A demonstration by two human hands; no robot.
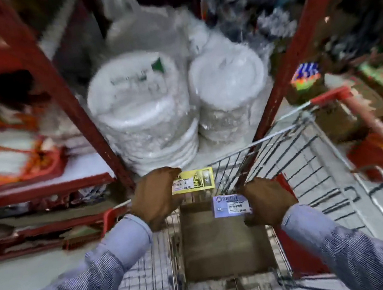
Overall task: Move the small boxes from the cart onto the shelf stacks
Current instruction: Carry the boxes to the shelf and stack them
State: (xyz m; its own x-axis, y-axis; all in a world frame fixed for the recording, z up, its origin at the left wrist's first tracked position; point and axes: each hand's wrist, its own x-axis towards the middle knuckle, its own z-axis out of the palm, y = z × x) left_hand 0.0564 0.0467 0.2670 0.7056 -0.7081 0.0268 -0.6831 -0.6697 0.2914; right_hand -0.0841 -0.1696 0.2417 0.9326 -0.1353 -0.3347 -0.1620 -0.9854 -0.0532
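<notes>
Striped sleeves reach over the wire cart (310,151). Left hand (155,197), fingers closed on a flat yellow box (194,180) at 12 o'clock; right hand (268,201) grips a pale lilac box (230,204) above a cardboard carton (225,244). Wrapped foam plates (142,112) fill the red shelf (43,189) beyond.

Both arms reach forward in striped blue sleeves. The left hand (155,197) grips a yellow box (194,180). The right hand (269,204), nearer the body than that box, clasps a pale box (230,205).

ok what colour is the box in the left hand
Yellow. The box in the left hand shows best in the head view.
</notes>
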